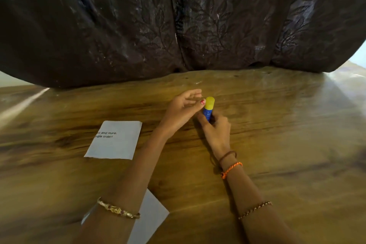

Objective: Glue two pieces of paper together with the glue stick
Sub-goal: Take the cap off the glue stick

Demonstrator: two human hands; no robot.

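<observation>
Right hand point(215, 130) grips the capped glue stick point(208, 108); left hand point(183, 110), fingers loose, touches its yellow cap point(210, 102).

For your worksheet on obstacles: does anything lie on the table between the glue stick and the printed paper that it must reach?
Nothing lies on the bare table between them. The glue stick, held upright in the right hand, still wears its yellow cap, which the left hand touches. That left hand and forearm lie between it and the printed paper.
</observation>
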